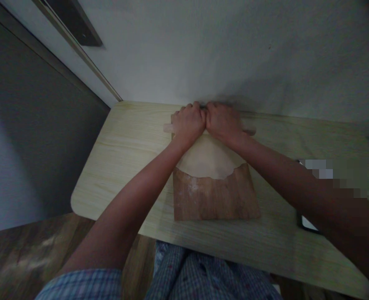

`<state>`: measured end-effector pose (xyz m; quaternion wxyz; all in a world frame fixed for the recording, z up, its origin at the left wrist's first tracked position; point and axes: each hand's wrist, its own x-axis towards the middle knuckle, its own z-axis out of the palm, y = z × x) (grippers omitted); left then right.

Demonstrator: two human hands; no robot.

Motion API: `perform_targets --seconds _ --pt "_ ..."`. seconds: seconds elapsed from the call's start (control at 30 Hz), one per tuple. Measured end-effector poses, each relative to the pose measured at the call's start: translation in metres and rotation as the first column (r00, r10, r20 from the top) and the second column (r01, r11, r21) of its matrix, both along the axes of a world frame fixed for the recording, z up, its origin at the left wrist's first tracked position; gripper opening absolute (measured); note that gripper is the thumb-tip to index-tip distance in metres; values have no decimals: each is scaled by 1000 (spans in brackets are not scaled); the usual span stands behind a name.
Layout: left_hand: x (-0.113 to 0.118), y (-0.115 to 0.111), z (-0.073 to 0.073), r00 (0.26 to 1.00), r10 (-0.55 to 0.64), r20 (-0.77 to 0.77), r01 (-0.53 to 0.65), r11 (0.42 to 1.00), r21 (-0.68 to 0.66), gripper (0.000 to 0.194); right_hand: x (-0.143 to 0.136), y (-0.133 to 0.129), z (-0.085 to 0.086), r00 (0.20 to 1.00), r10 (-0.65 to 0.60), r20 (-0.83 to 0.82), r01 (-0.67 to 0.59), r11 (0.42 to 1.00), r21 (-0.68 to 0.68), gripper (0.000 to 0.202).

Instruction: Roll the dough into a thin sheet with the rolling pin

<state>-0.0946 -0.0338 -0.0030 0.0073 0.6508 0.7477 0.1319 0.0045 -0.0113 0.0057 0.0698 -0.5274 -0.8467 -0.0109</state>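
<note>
Side by side at the far edge of a wooden board [215, 200], my left hand [189, 121] and my right hand [223, 121] are closed over a rolling pin [168, 128]. Only the pin's two ends stick out past my hands; its middle is hidden under them. Beneath and in front of the pin lies a thin, pale sheet of rolled dough [208, 160] with an uneven near edge. It covers the farther part of the board, and whitish flour dust shows on the bare wood nearer me.
The board rests on a light wooden table [109, 166] with rounded corners, set against a pale wall [178, 50]. A phone-like device [307, 224], partly blurred out, lies at the right under my right forearm. A dark panel [47, 104] stands beyond the table's left end.
</note>
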Motion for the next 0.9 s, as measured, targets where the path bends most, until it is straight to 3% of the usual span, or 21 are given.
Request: perform_targets --seconds 0.23,0.6,0.9 --pt "-1 16 2 999 43 28 -41 998 -54 36 -3 16 2 999 7 -33 -8 1000 -26 41" --pt "-8 42 -2 995 11 102 -3 997 -81 36 -8 39 -1 999 7 -43 -9 999 -39 48" --pt "-6 35 -5 998 20 65 -17 999 -37 34 -5 32 -5 999 13 -44 -15 999 -42 48"
